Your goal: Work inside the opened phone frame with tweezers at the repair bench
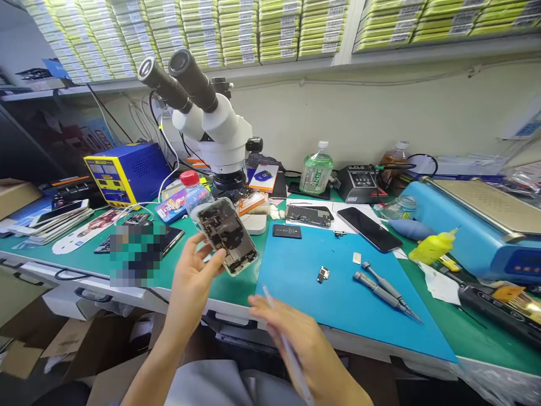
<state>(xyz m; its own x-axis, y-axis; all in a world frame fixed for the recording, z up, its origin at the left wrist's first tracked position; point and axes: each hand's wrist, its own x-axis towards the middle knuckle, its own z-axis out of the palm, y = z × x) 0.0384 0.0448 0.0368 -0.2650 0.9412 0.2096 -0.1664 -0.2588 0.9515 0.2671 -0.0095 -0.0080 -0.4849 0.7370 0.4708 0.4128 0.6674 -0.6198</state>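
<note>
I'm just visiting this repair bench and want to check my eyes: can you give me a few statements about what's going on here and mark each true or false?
1. The left hand holds an opened phone with its insides showing. True.
2. The right hand holds a hammer. False: it holds a thin pale tool.
3. Two screwdrivers lie on the blue mat. True.
4. The microscope lies tipped over on the floor. False: it stands upright on the bench.
5. A green bottle stands near the wall. True.
</note>
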